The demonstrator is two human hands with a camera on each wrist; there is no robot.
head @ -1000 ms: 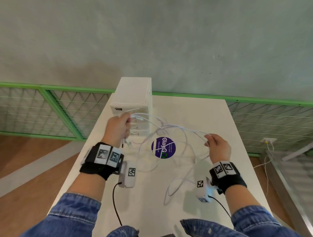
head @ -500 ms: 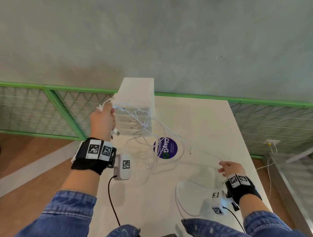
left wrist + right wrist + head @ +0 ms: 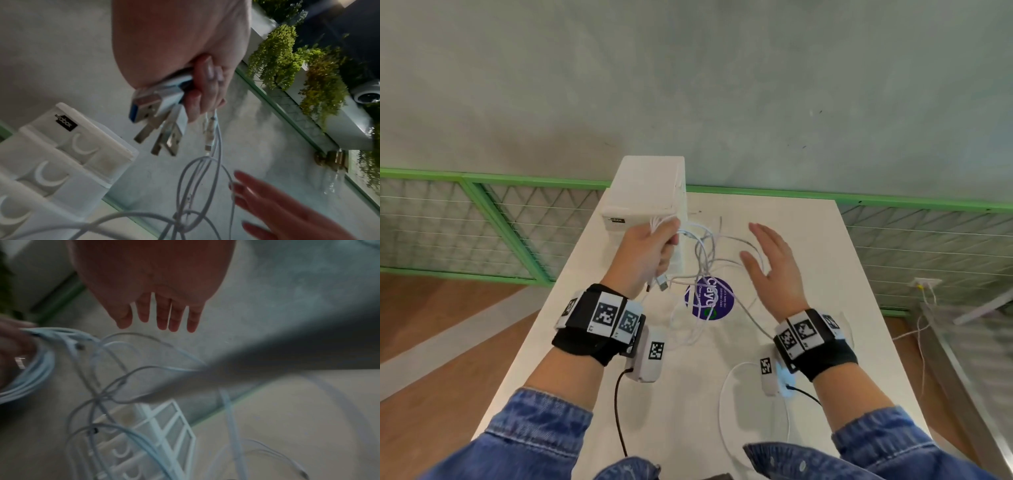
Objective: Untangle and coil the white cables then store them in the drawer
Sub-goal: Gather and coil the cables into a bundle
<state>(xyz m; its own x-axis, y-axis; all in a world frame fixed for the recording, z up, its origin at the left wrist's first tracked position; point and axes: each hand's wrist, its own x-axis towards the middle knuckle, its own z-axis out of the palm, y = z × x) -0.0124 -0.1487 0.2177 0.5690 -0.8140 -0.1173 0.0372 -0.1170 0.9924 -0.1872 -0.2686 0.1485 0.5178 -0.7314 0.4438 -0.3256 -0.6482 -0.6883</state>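
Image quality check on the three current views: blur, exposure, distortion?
Head: evenly lit, mostly sharp, wide-angle bend in the green railing; mild blur at the right edge. Left wrist: left hand and USB plugs fairly crisp, right hand soft. Right wrist: dim, motion-blurred throughout; white cables smear, a dark blurred band crosses the frame, right hand's fingers underexposed.
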